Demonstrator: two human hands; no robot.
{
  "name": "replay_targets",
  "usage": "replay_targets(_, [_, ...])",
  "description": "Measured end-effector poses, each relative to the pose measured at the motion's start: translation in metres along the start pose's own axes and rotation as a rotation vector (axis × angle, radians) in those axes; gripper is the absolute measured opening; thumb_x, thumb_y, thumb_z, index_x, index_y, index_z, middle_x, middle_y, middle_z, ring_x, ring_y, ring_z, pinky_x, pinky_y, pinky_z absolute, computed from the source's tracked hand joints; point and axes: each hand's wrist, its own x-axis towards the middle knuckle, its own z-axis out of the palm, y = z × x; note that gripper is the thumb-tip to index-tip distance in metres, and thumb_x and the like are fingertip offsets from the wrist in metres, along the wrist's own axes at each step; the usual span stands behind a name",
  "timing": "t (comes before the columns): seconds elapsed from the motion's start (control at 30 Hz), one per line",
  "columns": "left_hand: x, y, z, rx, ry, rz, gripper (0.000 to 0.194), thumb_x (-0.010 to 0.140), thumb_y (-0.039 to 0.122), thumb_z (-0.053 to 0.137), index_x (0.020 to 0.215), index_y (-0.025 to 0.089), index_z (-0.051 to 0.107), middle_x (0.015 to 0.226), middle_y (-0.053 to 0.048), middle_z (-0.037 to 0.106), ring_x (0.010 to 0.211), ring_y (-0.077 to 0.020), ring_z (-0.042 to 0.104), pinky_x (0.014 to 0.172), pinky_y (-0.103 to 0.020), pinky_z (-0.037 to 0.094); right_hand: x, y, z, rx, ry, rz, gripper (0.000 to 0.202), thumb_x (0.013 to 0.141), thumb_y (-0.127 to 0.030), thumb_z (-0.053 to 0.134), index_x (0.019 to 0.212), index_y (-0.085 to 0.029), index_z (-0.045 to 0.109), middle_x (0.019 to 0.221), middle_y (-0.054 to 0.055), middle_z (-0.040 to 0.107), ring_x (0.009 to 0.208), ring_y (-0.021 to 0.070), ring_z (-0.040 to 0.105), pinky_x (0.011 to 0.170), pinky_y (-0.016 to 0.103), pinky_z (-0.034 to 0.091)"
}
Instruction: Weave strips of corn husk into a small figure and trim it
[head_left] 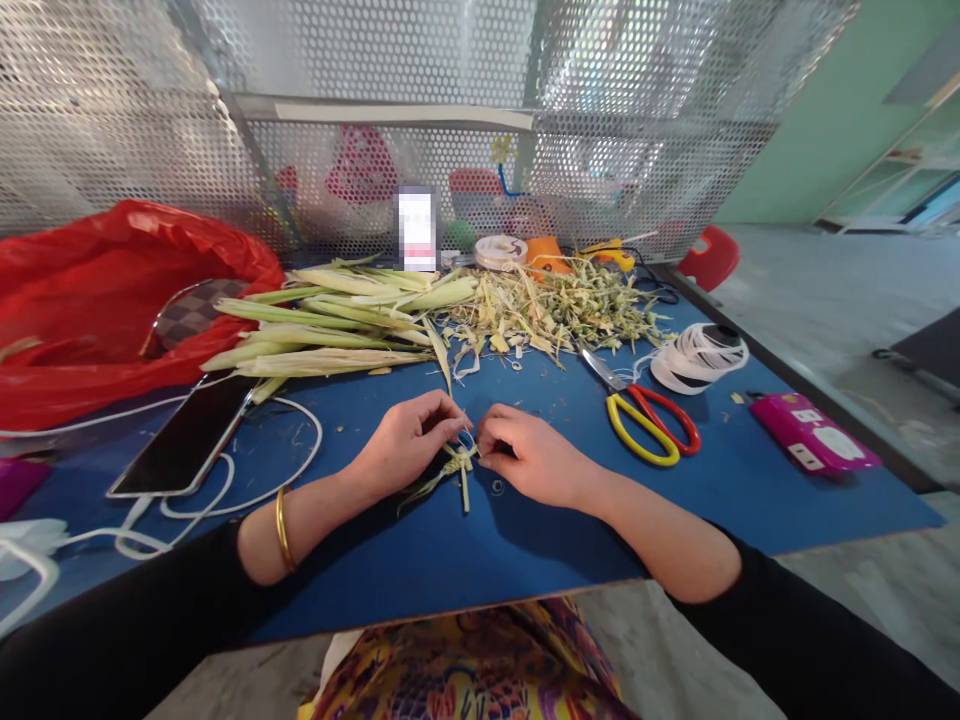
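My left hand (416, 435) is closed in a pinch at thin white thread (466, 441), beside a small braided piece of plant strips (454, 464). Just to the right, my right hand (534, 458) has its fingers curled and pinched at the same thread. The braided piece hangs between the fingertips over the blue table, with loose strip ends trailing left and one stub pointing toward me. Exactly where the thread passes is hard to make out. Beyond the hands lie long pale-green corn husks (352, 312) and a heap of husk scraps (559, 305).
Scissors (651, 425) with yellow and red handles lie right, near a cone of white thread (697, 358) and a purple pack (814, 433). At left are a dark phone (187, 437), a white cable (319, 440) and a red plastic bag (67, 290). A perforated metal panel (360, 60) stands behind.
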Motion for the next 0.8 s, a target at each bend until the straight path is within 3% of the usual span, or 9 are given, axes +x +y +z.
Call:
replay_targets(0.37, [0.004, 0.006, -0.002, -0.318, -0.033, -0.130, 0.016, 0.079, 0.030, 0.061, 0.073, 0.016, 0.060, 0.072, -0.001, 0.067, 0.060, -0.0098, 0.055, 0.062, -0.024, 0.045, 0.000, 0.002, 0.001, -0.033, -0.020, -0.003, 0.015, 0.077, -0.003, 0.057, 0.071, -0.017, 0.055, 0.085, 0.002, 0.054, 0.077, 0.0127, 0.053, 0.070, 0.026, 0.040])
replay_targets(0.47, [0.004, 0.006, -0.002, -0.376, -0.052, -0.160, 0.016, 0.080, 0.032, 0.061, 0.080, 0.016, 0.060, 0.072, 0.000, 0.067, 0.060, -0.0104, 0.056, 0.064, -0.025, 0.046, 0.001, 0.002, 0.001, -0.037, -0.017, -0.001, 0.015, 0.077, -0.003, 0.057, 0.070, -0.017, 0.055, 0.085, 0.002, 0.055, 0.078, 0.0130, 0.054, 0.070, 0.026, 0.040])
replay_targets(0.6, [0.004, 0.004, -0.007, -0.446, -0.099, -0.148, 0.031, 0.087, 0.043, 0.049, 0.092, 0.015, 0.062, 0.080, -0.005, 0.069, 0.070, -0.0139, 0.061, 0.072, -0.028, 0.047, 0.001, 0.003, 0.002, -0.033, -0.020, -0.008, 0.016, 0.076, -0.003, 0.057, 0.069, -0.017, 0.054, 0.085, 0.002, 0.055, 0.079, 0.0131, 0.054, 0.070, 0.026, 0.040])
replay_targets(0.7, [0.005, 0.003, -0.011, -0.402, -0.160, -0.128, 0.032, 0.076, 0.044, 0.064, 0.092, 0.015, 0.064, 0.083, -0.005, 0.069, 0.074, -0.0157, 0.061, 0.072, -0.029, 0.047, 0.001, 0.002, 0.002, -0.039, -0.013, -0.008, 0.016, 0.076, -0.002, 0.056, 0.069, -0.016, 0.055, 0.084, 0.002, 0.055, 0.078, 0.0128, 0.054, 0.070, 0.026, 0.040])
replay_targets(0.8, [0.006, 0.001, -0.014, -0.211, -0.229, -0.096, 0.030, 0.064, 0.032, 0.075, 0.089, 0.016, 0.067, 0.075, -0.001, 0.066, 0.067, -0.0139, 0.058, 0.063, -0.025, 0.046, 0.001, 0.001, 0.001, -0.041, -0.014, 0.004, 0.016, 0.075, -0.001, 0.057, 0.070, -0.016, 0.056, 0.083, 0.001, 0.054, 0.077, 0.0126, 0.053, 0.070, 0.025, 0.040])
